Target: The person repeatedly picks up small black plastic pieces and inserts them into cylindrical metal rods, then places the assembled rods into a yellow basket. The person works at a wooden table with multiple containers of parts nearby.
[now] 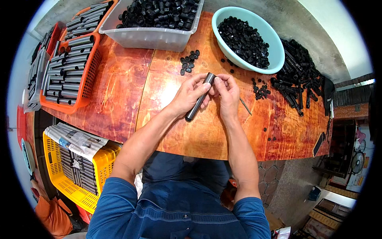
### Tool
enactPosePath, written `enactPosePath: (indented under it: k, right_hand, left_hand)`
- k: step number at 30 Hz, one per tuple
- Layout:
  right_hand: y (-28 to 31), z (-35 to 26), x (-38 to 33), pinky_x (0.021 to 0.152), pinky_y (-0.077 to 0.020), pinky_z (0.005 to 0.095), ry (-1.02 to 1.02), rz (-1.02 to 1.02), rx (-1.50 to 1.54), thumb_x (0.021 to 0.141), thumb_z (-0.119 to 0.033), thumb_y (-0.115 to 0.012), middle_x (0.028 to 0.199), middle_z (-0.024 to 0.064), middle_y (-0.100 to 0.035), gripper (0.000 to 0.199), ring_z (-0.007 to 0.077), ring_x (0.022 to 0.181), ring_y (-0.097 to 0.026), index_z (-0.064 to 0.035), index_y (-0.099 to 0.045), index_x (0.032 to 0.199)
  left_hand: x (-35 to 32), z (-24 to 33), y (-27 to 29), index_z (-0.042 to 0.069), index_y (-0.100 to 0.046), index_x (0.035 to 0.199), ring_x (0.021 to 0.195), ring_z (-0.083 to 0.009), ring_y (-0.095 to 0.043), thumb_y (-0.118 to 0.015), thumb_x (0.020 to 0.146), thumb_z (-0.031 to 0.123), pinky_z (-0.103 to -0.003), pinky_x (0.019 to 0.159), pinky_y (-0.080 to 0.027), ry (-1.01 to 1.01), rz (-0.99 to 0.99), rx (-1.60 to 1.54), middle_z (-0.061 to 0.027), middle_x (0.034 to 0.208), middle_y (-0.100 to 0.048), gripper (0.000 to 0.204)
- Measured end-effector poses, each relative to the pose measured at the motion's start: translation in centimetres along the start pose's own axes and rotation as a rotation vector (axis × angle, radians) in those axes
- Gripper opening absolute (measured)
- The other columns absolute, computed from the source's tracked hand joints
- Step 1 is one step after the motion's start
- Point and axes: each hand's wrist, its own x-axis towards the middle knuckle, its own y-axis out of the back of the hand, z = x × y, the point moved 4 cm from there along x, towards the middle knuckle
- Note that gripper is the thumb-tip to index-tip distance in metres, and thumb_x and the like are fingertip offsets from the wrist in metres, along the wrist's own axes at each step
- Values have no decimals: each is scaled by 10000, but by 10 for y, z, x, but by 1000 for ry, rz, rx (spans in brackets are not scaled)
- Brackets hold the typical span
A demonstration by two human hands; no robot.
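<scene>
A person seated at a reddish wooden table point(119, 91) holds a dark metal tube point(200, 97) in both hands above the middle of the tabletop. The left hand point(189, 96) is wrapped around the middle of the tube, fingers curled over it. The right hand point(227, 93) is pinched at the tube's upper end, thumb and fingertips closed on the rim; whether a small part sits between those fingertips cannot be told. The tube's long axis runs on a slant, its upper end pointing away from the person and to the right, toward a pale green bowl point(274, 47), and its lower end pointing back toward the person's left.

The bowl is filled with small black caps. More of the same caps point(189, 61) lie loose on the table just beyond the hands. A clear plastic bin point(147, 36) of black pieces stands at the far edge. To the left, an orange basket point(85, 83) holds rows of similar tubes laid side by side. A heap of black parts point(298, 79) lies at the right. A yellow crate point(75, 187) with more tubes stands on the floor, partly covered by newspaper point(77, 139).
</scene>
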Motion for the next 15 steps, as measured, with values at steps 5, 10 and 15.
enactPosePath:
  k: [5,10,15]
  right_hand:
    - [-3,-7,-4,506,-463,238,-120,-52,131,987,-165,-657,770,29,-589,204,85,649,-572,4,-573,1065]
    - [7,4,4,444,-454,259,-57,7,48,992,-156,-643,750,50,-574,211,121,527,-546,18,-553,1071]
    - [1,-6,0,422,-432,258,-81,-10,64,994,-152,-637,754,65,-590,215,129,487,-544,16,-541,1087]
  left_hand:
    - [0,-1,-4,-12,-468,1387,724,-152,-643,-580,1026,174,-300,678,-572,-8,-8,-29,-79,987,-640,421]
    - [0,-1,-8,-12,-465,1390,795,-150,-645,-589,1017,165,-292,728,-566,5,-50,21,-85,1032,-628,431]
    - [2,-3,-4,-15,-468,1379,794,-171,-663,-608,1005,197,-315,718,-581,27,-50,-27,-98,1025,-629,452]
